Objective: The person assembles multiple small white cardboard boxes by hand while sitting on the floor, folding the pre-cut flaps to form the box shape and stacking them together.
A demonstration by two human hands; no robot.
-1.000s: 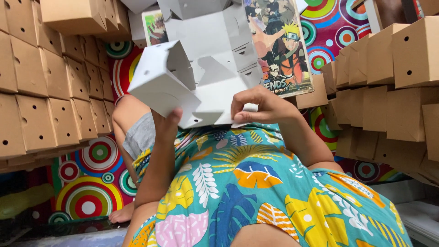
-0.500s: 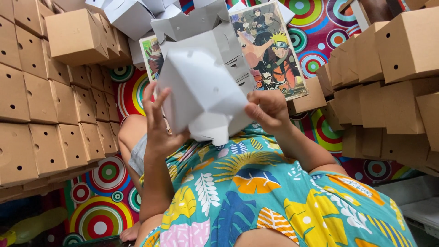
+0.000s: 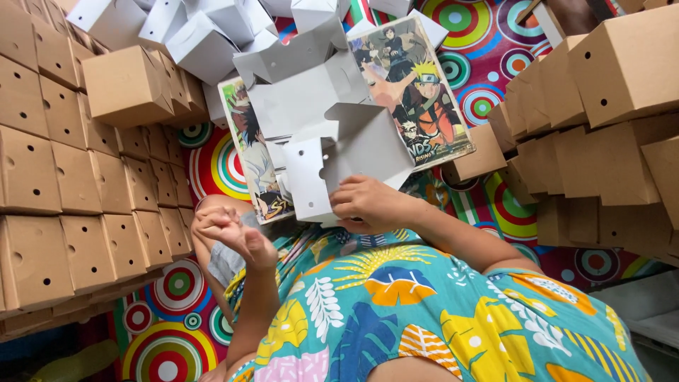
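- The right hand (image 3: 371, 205) is gripping the lower edge of an unfolded grey carton blank (image 3: 332, 152), fingers curled over it.
- The left hand (image 3: 230, 233) is hanging loosely curled and empty beside it.
- Brown folded boxes (image 3: 71, 184) are standing stacked on both sides, white ones (image 3: 205, 35) beyond.
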